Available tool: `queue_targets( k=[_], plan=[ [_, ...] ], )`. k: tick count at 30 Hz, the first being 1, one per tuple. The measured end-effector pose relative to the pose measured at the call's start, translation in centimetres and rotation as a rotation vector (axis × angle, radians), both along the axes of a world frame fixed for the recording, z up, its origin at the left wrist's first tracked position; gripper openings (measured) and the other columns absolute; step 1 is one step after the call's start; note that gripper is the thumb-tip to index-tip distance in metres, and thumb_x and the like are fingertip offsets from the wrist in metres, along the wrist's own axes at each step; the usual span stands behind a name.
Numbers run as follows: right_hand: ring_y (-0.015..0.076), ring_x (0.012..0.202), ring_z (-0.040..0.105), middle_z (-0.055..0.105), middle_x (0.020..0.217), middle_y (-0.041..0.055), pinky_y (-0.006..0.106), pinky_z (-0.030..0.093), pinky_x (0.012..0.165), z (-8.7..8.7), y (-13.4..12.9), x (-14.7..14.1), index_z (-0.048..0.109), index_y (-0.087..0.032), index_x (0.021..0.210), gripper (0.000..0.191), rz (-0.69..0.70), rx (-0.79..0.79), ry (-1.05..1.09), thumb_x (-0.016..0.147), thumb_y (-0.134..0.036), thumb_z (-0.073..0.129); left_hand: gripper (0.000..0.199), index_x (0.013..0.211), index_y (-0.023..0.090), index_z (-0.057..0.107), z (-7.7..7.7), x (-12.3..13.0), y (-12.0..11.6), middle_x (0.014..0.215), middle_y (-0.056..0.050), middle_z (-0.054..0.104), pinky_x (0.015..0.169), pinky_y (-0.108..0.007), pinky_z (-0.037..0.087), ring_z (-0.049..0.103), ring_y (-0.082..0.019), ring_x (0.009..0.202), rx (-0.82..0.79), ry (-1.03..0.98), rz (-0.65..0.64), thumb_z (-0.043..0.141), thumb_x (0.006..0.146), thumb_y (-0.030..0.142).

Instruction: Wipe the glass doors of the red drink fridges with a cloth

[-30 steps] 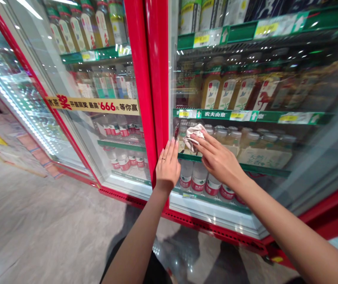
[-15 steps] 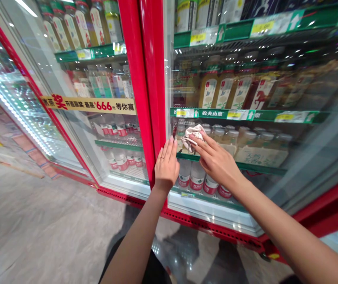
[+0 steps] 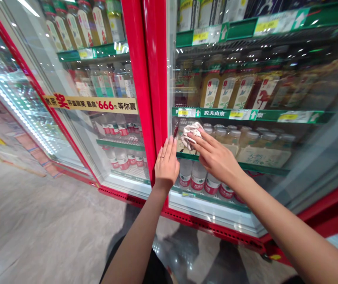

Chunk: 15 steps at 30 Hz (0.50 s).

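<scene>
My right hand [image 3: 216, 154] presses a crumpled whitish cloth [image 3: 190, 134] against the glass door [image 3: 278, 185] of a red-framed drinks fridge. Its fingers reach over the cloth's right side and partly cover it. Flat on the red door frame [image 3: 154, 98], beside the glass edge, lies my left hand [image 3: 166, 161] with its fingers stretched upward and a ring on one of them. Just above those fingertips is a small dark red mark or piece [image 3: 175, 129] that I cannot make out. Behind the glass stand several bottles [image 3: 216, 92] on green-edged shelves.
To the left is another glass door with a yellow printed strip [image 3: 92, 103] across it. A lit fridge [image 3: 12, 86] stands further left, with stacked boxes [image 3: 6, 146] by it. Grey shiny floor [image 3: 53, 225] runs along the red base of the fridges [image 3: 210, 228].
My right hand and the cloth have shifted very slightly on the glass. My left hand stays on the frame. The whole view has moved a little.
</scene>
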State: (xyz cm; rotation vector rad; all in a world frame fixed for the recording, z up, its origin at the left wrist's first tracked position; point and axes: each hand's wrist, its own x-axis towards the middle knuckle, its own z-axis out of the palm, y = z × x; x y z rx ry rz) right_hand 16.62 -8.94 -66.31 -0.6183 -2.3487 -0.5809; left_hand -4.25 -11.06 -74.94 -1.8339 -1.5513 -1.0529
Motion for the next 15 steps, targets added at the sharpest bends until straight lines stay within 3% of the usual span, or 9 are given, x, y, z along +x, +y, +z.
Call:
queue_targets(
  k=[8, 15],
  plan=[
    [0.0312, 0.169, 0.022, 0.043, 0.175, 0.0061, 0.060, 0.042, 0.134, 0.8, -0.1, -1.5, 0.048, -0.020, 0.166, 0.071, -0.009, -0.044, 0.047, 0.096, -0.004, 0.052, 0.088, 0.177, 0.022, -0.001, -0.4, -0.2, 0.3, 0.179, -0.009, 0.037, 0.137, -0.040, 0.033, 0.034, -0.021, 0.166, 0.047, 0.024, 0.008, 0.041, 0.101, 0.007],
    [0.0315, 0.167, 0.029, 0.048, 0.172, 0.0062, 0.062, 0.049, 0.129, -0.7, -0.2, 0.0, 0.041, -0.021, 0.169, 0.076, -0.013, 0.019, 0.031, 0.096, -0.001, 0.052, 0.088, 0.178, 0.022, 0.000, -0.1, 0.1, 0.0, 0.179, -0.010, 0.036, 0.137, -0.041, 0.033, 0.033, -0.021, 0.167, 0.033, 0.010, -0.014, 0.041, 0.102, 0.007]
  ],
)
